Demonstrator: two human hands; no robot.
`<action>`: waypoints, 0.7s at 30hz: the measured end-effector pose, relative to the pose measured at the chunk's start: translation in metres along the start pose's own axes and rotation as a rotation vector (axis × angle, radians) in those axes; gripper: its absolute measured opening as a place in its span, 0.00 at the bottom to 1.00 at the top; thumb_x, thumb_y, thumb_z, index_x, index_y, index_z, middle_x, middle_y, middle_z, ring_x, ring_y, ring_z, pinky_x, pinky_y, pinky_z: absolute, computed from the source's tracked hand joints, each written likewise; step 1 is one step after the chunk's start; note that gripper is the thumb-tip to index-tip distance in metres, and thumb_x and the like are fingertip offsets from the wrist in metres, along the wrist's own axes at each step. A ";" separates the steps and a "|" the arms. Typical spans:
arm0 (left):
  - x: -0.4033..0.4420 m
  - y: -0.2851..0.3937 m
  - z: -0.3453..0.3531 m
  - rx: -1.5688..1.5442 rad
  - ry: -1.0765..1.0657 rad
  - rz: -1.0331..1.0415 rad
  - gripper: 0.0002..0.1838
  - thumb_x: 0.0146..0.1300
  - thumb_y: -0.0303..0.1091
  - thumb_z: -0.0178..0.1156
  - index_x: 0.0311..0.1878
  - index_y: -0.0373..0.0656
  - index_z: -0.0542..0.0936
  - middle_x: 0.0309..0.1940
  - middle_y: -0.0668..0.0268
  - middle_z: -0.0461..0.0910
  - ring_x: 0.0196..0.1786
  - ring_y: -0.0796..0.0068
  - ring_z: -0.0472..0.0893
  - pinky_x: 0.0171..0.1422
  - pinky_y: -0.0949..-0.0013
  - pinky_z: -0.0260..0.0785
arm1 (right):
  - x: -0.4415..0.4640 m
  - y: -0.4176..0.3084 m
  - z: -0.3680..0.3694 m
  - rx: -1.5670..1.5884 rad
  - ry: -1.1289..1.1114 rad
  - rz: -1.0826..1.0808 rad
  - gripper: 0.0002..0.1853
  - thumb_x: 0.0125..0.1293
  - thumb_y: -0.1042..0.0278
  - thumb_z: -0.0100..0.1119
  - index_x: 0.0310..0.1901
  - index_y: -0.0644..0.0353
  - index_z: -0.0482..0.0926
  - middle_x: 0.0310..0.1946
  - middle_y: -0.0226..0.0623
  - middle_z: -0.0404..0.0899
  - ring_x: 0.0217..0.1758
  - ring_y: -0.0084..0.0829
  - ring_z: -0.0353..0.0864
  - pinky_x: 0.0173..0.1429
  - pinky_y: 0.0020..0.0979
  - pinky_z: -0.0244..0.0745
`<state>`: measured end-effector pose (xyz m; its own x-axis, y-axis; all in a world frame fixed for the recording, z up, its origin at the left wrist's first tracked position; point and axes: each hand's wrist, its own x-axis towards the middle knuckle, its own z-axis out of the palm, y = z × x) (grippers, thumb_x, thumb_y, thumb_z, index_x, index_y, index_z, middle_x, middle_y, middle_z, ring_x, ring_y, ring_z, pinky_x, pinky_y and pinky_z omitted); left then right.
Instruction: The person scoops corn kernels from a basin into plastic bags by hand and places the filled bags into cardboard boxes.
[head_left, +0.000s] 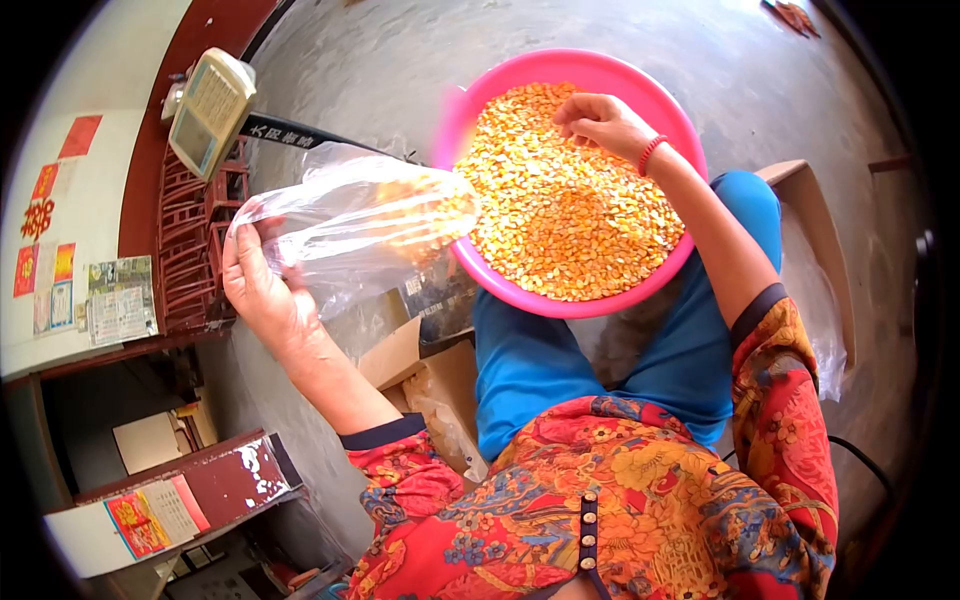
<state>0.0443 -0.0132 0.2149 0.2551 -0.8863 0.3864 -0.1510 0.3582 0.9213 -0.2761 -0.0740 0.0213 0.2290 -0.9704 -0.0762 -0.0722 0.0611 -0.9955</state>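
My left hand [270,290] is closed on the edge of a clear plastic bag [335,215], stretched out sideways toward the basin. Yellow kernels show through the bag's far end, which lies by the rim of a pink plastic basin [560,308]. Loose corn kernels [575,215] fill much of the basin, which rests at my knees. Over the far part of the corn is my right hand [610,125], with a red bracelet at the wrist. Its fingers are curled together, and whatever they may hold is hidden.
A scale display [212,115] on a dark post stands beyond the bag. Below the bag is an open cardboard box [455,395] with plastic inside. Another carton [815,250] stands to my right with clear plastic. Red-brown furniture [200,235] lines the left side.
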 end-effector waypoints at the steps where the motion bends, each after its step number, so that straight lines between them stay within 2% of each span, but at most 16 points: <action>1: 0.004 -0.002 -0.009 0.006 0.010 0.004 0.11 0.64 0.33 0.52 0.44 0.38 0.78 0.37 0.68 0.79 0.37 0.82 0.75 0.39 0.79 0.69 | 0.001 0.002 0.000 -0.009 0.004 0.005 0.08 0.61 0.74 0.49 0.41 0.60 0.76 0.29 0.25 0.76 0.30 0.15 0.72 0.34 0.18 0.69; 2: 0.009 -0.008 -0.022 0.031 0.059 -0.062 0.11 0.64 0.33 0.52 0.44 0.40 0.78 0.38 0.69 0.79 0.37 0.84 0.75 0.34 0.82 0.68 | 0.002 0.003 0.001 -0.013 0.032 -0.013 0.06 0.60 0.75 0.49 0.37 0.62 0.76 0.27 0.28 0.77 0.28 0.16 0.74 0.33 0.19 0.71; 4: 0.018 -0.031 -0.041 0.080 0.134 -0.132 0.10 0.64 0.34 0.52 0.44 0.44 0.79 0.37 0.70 0.79 0.35 0.88 0.75 0.22 0.87 0.63 | 0.001 0.002 0.002 -0.044 0.022 -0.020 0.06 0.60 0.75 0.49 0.37 0.62 0.76 0.27 0.28 0.77 0.28 0.16 0.74 0.33 0.19 0.72; 7: 0.033 -0.088 -0.075 0.146 0.103 -0.191 0.10 0.63 0.34 0.52 0.43 0.43 0.78 0.32 0.69 0.80 0.27 0.88 0.74 0.22 0.86 0.65 | 0.004 0.007 0.000 -0.054 0.004 -0.037 0.06 0.60 0.76 0.48 0.37 0.62 0.75 0.26 0.28 0.76 0.28 0.16 0.74 0.33 0.19 0.72; 11: 0.031 -0.187 -0.115 0.207 0.066 -0.344 0.10 0.64 0.35 0.50 0.41 0.42 0.78 0.31 0.69 0.79 0.25 0.86 0.73 0.26 0.82 0.64 | 0.008 0.008 0.002 -0.092 0.008 0.004 0.08 0.60 0.78 0.47 0.39 0.63 0.75 0.26 0.27 0.74 0.29 0.16 0.71 0.35 0.20 0.70; 13: 0.023 -0.236 -0.137 0.235 0.117 -0.442 0.08 0.63 0.32 0.50 0.41 0.42 0.77 0.31 0.67 0.79 0.26 0.83 0.75 0.26 0.81 0.65 | 0.007 0.009 0.003 -0.108 -0.014 -0.006 0.08 0.60 0.78 0.46 0.39 0.63 0.75 0.27 0.27 0.74 0.29 0.16 0.71 0.36 0.20 0.70; 15: 0.008 -0.264 -0.150 0.247 0.176 -0.541 0.09 0.62 0.29 0.49 0.41 0.41 0.77 0.32 0.67 0.79 0.27 0.82 0.75 0.25 0.80 0.65 | 0.009 0.015 0.004 -0.102 -0.023 -0.013 0.08 0.60 0.79 0.46 0.39 0.64 0.75 0.27 0.27 0.74 0.30 0.16 0.71 0.36 0.20 0.70; 18: -0.012 -0.299 -0.166 0.149 0.223 -0.603 0.08 0.63 0.31 0.49 0.41 0.42 0.77 0.32 0.67 0.79 0.28 0.82 0.75 0.24 0.80 0.65 | 0.009 0.017 0.006 -0.112 -0.039 -0.008 0.08 0.60 0.79 0.46 0.39 0.65 0.74 0.27 0.27 0.74 0.30 0.16 0.71 0.37 0.20 0.71; 21: -0.033 -0.318 -0.179 0.117 0.234 -0.692 0.09 0.64 0.35 0.51 0.42 0.44 0.77 0.31 0.71 0.78 0.28 0.84 0.72 0.28 0.80 0.64 | 0.010 0.015 0.010 -0.140 -0.055 0.045 0.08 0.60 0.79 0.46 0.39 0.64 0.74 0.27 0.27 0.73 0.30 0.16 0.71 0.37 0.20 0.70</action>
<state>0.2545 -0.0450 -0.0832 0.5236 -0.8081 -0.2699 0.0205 -0.3047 0.9522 -0.2651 -0.0807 0.0047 0.2753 -0.9529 -0.1274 -0.2176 0.0673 -0.9737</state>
